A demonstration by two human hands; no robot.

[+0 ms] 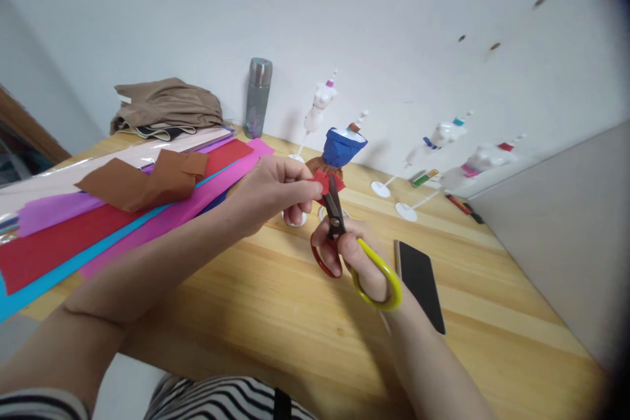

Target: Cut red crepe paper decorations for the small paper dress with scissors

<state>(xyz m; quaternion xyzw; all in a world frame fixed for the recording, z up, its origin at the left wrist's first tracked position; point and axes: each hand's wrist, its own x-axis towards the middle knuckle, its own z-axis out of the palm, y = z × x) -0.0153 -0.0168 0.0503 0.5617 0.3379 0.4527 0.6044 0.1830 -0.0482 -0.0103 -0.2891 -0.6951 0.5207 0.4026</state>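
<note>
My left hand (288, 187) pinches a small piece of red paper (322, 178) between thumb and fingers. The fingers of my right hand (357, 256) are through the loops of a pair of scissors (336, 223) with one yellow and one red handle. The dark blades point up and away from me and meet the red paper. Just behind them stands a small mannequin (353, 128) dressed in a blue top (344, 146) and a brown skirt, partly hidden by my hands.
Coloured paper sheets (59, 246) and a brown piece (142, 187) lie at left. Behind are folded brown cloth (172, 102) and a grey flask (258, 98). Other small mannequins (322, 102) stand near the wall, two at right leaning in view. A phone (419, 285) lies right.
</note>
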